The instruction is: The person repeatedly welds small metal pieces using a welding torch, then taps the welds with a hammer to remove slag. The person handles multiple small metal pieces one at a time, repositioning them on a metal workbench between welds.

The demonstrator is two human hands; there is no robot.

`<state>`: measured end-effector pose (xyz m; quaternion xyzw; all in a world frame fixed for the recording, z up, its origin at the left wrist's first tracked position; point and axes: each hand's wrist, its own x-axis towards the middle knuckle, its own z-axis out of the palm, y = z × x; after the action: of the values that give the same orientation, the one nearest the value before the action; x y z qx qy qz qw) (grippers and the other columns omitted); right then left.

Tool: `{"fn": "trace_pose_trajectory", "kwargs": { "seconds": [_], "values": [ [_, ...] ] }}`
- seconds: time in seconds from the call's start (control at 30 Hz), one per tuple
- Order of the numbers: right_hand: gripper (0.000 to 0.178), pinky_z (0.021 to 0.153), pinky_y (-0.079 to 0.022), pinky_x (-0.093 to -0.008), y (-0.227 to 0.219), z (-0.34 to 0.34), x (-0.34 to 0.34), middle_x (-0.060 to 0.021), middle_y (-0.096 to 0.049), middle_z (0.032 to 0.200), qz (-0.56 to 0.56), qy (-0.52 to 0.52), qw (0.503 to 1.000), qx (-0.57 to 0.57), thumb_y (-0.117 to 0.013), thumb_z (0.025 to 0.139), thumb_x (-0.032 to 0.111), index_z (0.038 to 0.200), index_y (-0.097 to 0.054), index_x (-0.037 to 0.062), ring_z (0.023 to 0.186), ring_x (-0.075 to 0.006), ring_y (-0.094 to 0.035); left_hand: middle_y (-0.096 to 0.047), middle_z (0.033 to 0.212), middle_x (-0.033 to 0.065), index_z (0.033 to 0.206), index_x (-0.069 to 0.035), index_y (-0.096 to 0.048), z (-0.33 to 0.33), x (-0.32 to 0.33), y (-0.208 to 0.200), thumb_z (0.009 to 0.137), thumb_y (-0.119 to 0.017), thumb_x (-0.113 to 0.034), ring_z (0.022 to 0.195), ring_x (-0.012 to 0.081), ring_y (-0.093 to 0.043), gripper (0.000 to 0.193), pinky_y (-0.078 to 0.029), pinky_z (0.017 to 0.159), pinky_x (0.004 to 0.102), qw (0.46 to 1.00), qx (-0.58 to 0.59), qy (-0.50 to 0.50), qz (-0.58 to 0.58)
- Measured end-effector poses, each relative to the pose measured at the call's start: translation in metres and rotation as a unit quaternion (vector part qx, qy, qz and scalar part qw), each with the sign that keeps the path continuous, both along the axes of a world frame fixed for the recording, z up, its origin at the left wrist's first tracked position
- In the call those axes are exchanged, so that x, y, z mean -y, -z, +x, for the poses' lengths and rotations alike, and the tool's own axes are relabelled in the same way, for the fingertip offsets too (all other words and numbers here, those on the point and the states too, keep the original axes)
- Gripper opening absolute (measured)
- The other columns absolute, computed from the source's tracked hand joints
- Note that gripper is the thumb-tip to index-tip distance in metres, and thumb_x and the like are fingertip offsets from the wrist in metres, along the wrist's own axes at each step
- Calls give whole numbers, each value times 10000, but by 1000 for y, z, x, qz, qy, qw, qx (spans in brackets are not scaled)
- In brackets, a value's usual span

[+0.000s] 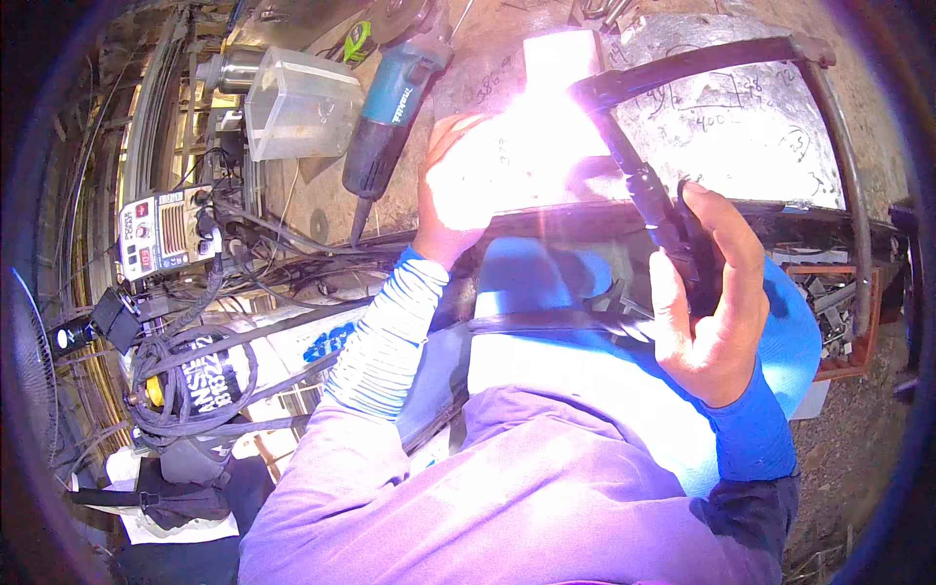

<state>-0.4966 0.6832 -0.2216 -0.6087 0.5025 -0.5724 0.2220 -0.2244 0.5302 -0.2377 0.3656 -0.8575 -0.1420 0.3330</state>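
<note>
My right hand [717, 302] is closed around the black handle of a welding torch [639, 185], whose upper end points at a blinding white arc [556, 122]. My left hand [455, 185] lies just left of the glare. Its fingers are washed out, so anything in them is hidden. A pale block-shaped piece [563, 58] shows beyond the arc, overexposed. Under it is a metal bench top [819, 136] with handwritten marks. A dark bar or tube [717, 68] runs right from near the torch's head and bends down along the bench's right side.
Left of my left hand lie a teal and black angle grinder [390, 117], a clear plastic container [300, 107] and a green tape measure [358, 42]. A welding machine [168, 232] and coiled cables [146, 390] stand at left. A reddish crate [871, 331] holds metal pieces.
</note>
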Motion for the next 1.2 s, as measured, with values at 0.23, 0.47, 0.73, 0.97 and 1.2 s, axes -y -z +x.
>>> {"fn": "trace_pose_trajectory", "kwargs": {
  "seconds": [0.23, 0.47, 0.73, 0.97, 1.2],
  "values": [
    [528, 1055, -535, -381, 6, 0, 0, -260, -642, 1408, -15, 19, 999, 22, -664, 970, -57, 1472, -502, -67, 1231, -346, -702, -715, 1239, 169, 1308, -48, -750, -10, 4, -10, 985, -576, -29, 1166, 342, -629, 367, -481, 1066, 422, 1000, -11, 6, 8],
    [516, 1055, -536, -386, 5, 1, 1, -256, -646, 1401, -11, 18, 999, 26, -657, 972, -54, 1466, -510, -69, 1236, -348, -703, -674, 1217, 168, 1314, -64, -756, -10, 3, -9, 977, -575, -17, 1137, 325, -611, 386, -478, 1048, 402, 1000, -15, -4, 20],
    [526, 1061, -534, -392, 4, 2, 2, -251, -653, 1394, -17, 3, 1000, 10, -661, 956, -68, 1463, -520, -66, 1240, -371, -701, -677, 1207, 156, 1312, -75, -760, -10, 2, -9, 957, -569, 23, 1126, 317, -607, 415, -481, 1038, 396, 1000, -21, -2, 22],
    [529, 1061, -533, -394, 3, 4, 3, -250, -652, 1394, -16, 3, 1000, 22, -660, 956, -71, 1465, -517, -65, 1247, -371, -699, -678, 1192, 152, 1301, -79, -766, -9, 3, -9, 957, -572, 13, 1108, 318, -599, 406, -478, 1029, 398, 1000, -19, -6, 23],
    [513, 1062, -533, -398, 4, 5, 3, -253, -658, 1385, -19, 6, 999, 29, -652, 959, -66, 1457, -529, -65, 1246, -375, -699, -680, 1185, 150, 1297, -85, -769, -10, 3, -8, 947, -570, 21, 1106, 320, -594, 417, -474, 1028, 397, 1000, -21, -7, 21]
  ]
}}
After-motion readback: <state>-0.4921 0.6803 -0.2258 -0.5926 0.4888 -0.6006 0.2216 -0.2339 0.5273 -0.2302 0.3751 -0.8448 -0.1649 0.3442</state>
